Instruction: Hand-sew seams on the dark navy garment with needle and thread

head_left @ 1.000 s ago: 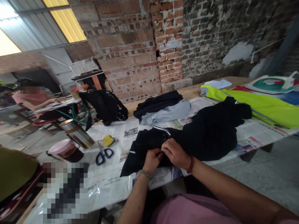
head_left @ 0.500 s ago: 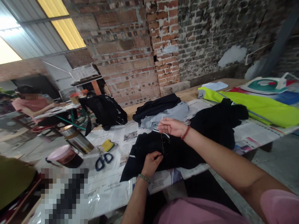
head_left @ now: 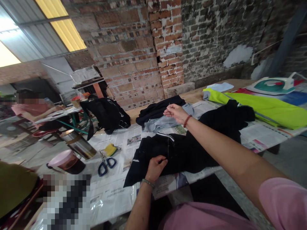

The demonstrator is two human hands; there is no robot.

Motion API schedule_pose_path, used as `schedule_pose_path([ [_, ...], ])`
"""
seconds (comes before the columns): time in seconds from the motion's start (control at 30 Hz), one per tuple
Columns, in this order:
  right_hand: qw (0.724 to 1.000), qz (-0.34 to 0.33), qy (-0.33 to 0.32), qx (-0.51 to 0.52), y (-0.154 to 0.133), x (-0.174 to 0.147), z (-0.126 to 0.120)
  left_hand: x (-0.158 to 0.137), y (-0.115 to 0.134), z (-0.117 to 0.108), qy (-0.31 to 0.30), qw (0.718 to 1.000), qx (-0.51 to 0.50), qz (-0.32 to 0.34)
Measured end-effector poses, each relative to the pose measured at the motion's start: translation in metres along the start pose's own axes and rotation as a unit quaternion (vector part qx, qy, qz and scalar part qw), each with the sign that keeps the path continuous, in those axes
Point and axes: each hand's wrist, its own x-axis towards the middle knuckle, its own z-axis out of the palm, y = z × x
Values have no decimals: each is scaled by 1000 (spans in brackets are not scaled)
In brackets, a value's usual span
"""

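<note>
A black garment (head_left: 153, 147) with white stripes is spread on the newspaper-covered table. My left hand (head_left: 157, 166) pinches a fold of its fabric near the front edge. Above it, my right hand (head_left: 176, 112) is raised with fingertips pressed together on a needle (head_left: 169, 103), whose thin tip just shows over the fingers. A fine thread (head_left: 168, 145) runs straight down from the right hand to the garment beside my left fingertips. Behind the right hand lie a grey cloth (head_left: 155, 124) and a folded dark garment (head_left: 153, 110).
Scissors (head_left: 106, 165) lie left of the garment by a yellow sponge-like block (head_left: 110, 149). A lidded mug (head_left: 68, 161), a steel flask (head_left: 80, 145) and a black bag (head_left: 105, 113) stand beyond. At right are a neon-yellow garment (head_left: 271, 107) and an iron (head_left: 271, 86). Another person (head_left: 31, 108) sits far left.
My right hand has risen away from the garment, drawing the thread into a longer line. The left hand stays on the cloth in the same place.
</note>
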Motion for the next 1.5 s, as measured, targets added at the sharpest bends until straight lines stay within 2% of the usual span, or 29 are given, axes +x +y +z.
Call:
schedule_pose_path([
  [0.2,1000,-10,13,-25,-1,0,-1,0,5,-1,6,1000,-13,-17],
  [0.27,999,-6,-2,-42,8,-15,4,-1,8,-2,10,999,-31,-24],
  [0.33,994,-3,-36,-105,25,-41,10,-1,11,-2,15,998,-51,-35],
  [0.4,966,-31,-89,-240,49,-73,14,-1,14,-3,17,997,-68,-45],
  [0.47,919,-103,-108,-365,75,-105,13,-1,16,-3,16,996,-78,-48],
  [0.57,866,-178,-84,-461,106,-134,5,-1,17,-3,17,996,-74,-44],
  [0.67,847,-206,-43,-489,120,-138,-5,-1,15,-4,27,999,-26,-21],
  [0.8,847,-221,1,-483,124,-130,-12,-3,12,-7,81,989,109,60],
  [0.9,849,-224,21,-479,125,-128,-11,-5,11,-10,100,981,146,78],
  [1.0,850,-237,23,-470,124,-131,-10,-6,11,-13,88,989,107,53],
  [1.1,850,-277,15,-448,113,-136,-9,-6,11,-15,77,996,46,18],
  [1.17,839,-314,10,-444,101,-144,-8,-6,11,-16,78,997,14,3],
  [1.27,810,-349,-17,-472,85,-163,-2,-5,10,-17,80,997,-11,2],
  [1.37,792,-313,-74,-519,83,-183,7,-4,9,-17,77,997,-21,2],
  [1.5,790,-193,-102,-573,96,-194,14,-4,7,-17,89,996,-14,4],
])
